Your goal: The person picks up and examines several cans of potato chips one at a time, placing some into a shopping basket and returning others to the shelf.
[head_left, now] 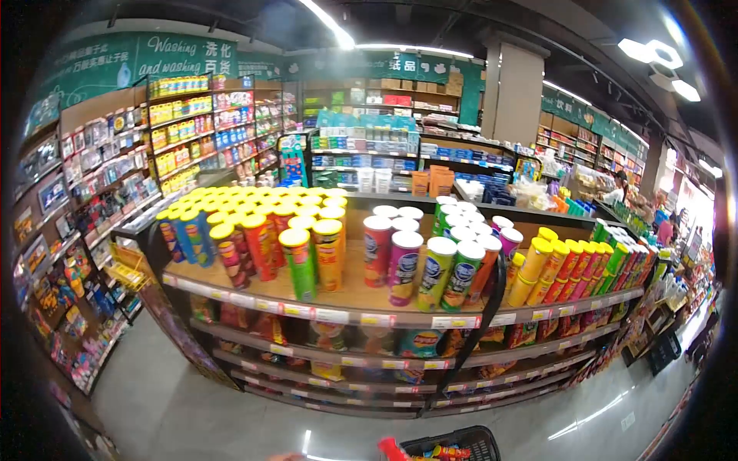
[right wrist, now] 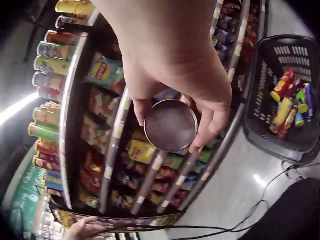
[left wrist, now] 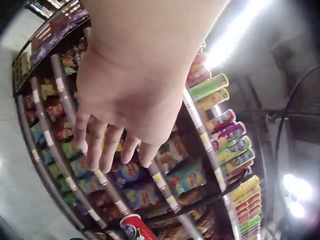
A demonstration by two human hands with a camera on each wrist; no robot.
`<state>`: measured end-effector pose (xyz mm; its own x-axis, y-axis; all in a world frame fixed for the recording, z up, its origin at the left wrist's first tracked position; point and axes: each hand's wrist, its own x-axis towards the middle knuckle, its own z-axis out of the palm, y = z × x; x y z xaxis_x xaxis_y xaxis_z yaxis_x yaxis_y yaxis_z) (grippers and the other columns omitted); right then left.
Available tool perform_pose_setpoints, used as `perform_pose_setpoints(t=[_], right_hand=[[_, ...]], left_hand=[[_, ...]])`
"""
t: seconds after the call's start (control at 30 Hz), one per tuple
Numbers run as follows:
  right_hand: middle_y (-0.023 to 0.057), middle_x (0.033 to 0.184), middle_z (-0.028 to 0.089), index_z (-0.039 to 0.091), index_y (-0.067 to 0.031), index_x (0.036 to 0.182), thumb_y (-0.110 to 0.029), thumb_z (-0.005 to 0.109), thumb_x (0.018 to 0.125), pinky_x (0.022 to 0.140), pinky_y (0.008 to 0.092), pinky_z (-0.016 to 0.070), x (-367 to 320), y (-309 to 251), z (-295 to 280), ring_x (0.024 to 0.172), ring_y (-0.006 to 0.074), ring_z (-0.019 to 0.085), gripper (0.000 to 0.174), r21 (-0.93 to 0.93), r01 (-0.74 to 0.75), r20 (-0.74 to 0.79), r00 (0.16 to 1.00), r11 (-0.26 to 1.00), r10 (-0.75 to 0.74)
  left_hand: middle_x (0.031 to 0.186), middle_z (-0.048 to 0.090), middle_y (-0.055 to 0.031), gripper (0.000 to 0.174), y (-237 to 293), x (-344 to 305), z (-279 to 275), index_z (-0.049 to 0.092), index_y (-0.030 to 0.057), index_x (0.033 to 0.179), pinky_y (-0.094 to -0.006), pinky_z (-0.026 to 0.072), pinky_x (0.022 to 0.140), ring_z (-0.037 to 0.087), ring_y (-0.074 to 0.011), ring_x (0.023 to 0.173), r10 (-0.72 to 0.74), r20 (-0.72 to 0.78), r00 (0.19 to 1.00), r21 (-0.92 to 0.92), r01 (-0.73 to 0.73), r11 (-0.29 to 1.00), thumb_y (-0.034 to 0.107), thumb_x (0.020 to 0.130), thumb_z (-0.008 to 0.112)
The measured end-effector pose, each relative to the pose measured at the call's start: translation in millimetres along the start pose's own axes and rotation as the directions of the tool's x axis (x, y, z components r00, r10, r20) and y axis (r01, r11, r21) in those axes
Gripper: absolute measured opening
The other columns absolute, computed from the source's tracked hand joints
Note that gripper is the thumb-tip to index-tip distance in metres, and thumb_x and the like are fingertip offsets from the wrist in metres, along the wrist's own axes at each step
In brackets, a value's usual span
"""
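My right hand [right wrist: 185,75] grips a chip canister [right wrist: 171,126], thumb on one side and fingers on the other. Its round metal end faces the camera in the right wrist view. The red side of this canister [head_left: 392,450] shows at the bottom of the head view, and again low in the left wrist view. My left hand [left wrist: 130,110] holds nothing; its fingers extend loosely before the shelves. Just a sliver of that hand [head_left: 287,457] enters the head view's lower edge. A black basket [right wrist: 255,95] containing several colourful canisters [right wrist: 284,117] stands on the floor beside the right hand.
Rows of upright chip canisters [head_left: 311,265] line the top of a long shelf unit [head_left: 369,316], with chip bags [left wrist: 142,195] on the tiers below. Black cables [right wrist: 215,229] trail near the basket. Grey floor [head_left: 169,384] runs along the unit; packed shelves [head_left: 181,127] stand behind.
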<state>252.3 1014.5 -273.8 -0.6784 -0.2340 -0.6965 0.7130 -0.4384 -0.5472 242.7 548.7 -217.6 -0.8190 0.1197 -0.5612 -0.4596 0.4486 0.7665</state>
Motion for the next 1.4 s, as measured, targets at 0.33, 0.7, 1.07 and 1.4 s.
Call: perform_pose_setpoints(t=[0.33, 0.7, 1.07, 1.4], right_hand=[[0.0061, 0.131, 0.067, 0.057, -0.0028, 0.142, -0.014, 0.081, 0.089, 0.106, 0.0364, 0.0502, -58.2, -67.3, 172.6, 0.121, 0.0182, 0.065, 0.059, -0.237, 0.252, 0.490, 0.865, 0.938, -0.109], [0.0051, 0.135, 0.066, 0.047, -0.0059, 0.149, -0.008, 0.090, 0.078, 0.112, 0.0401, 0.0485, -78.3, -116.9, 246.9, 0.124, 0.0191, 0.065, 0.083, -0.282, 0.532, 0.478, 0.799, 0.798, -0.364], [0.0039, 0.135, 0.064, 0.047, -0.0069, 0.149, -0.012, 0.091, 0.080, 0.109, 0.0357, 0.0483, -107.6, -159.8, 210.7, 0.123, 0.0169, 0.062, 0.082, -0.349, 0.612, 0.488, 0.765, 0.710, -0.419], [0.0069, 0.135, 0.064, 0.044, -0.0052, 0.150, -0.009, 0.090, 0.082, 0.108, 0.0384, 0.0522, -122.6, -177.5, 194.7, 0.123, 0.0173, 0.064, 0.082, -0.365, 0.661, 0.479, 0.738, 0.656, -0.476]], left_hand=[[0.123, 0.072, -0.0122, 0.037, 205.4, -76.0, -62.0, 0.064, 0.0088, 0.138, -0.0436, 0.0525, 0.100, 0.067, -0.0322, 0.113, 0.671, 0.616, 0.412, 0.141, -0.896, 0.421, 0.030, 0.109, 0.058], [0.126, 0.071, -0.0184, 0.046, 326.9, -210.9, 121.7, 0.060, -0.0004, 0.138, -0.0417, 0.0496, 0.105, 0.066, -0.0317, 0.121, 0.709, 0.704, -0.045, -0.518, -0.715, 0.469, 0.034, 0.109, 0.053], [0.122, 0.073, -0.0178, 0.056, 385.1, -230.7, 109.0, 0.073, -0.0035, 0.116, -0.0422, 0.0533, 0.094, 0.069, -0.0289, 0.112, 0.208, 0.966, -0.156, -0.259, -0.527, 0.809, 0.047, 0.091, 0.080], [0.110, 0.064, -0.0345, 0.055, 394.6, -237.3, 218.9, 0.066, -0.0102, 0.108, -0.0520, 0.0499, 0.093, 0.062, -0.0482, 0.107, 0.759, 0.406, -0.509, -0.855, -0.504, 0.119, 0.040, 0.090, 0.080]])
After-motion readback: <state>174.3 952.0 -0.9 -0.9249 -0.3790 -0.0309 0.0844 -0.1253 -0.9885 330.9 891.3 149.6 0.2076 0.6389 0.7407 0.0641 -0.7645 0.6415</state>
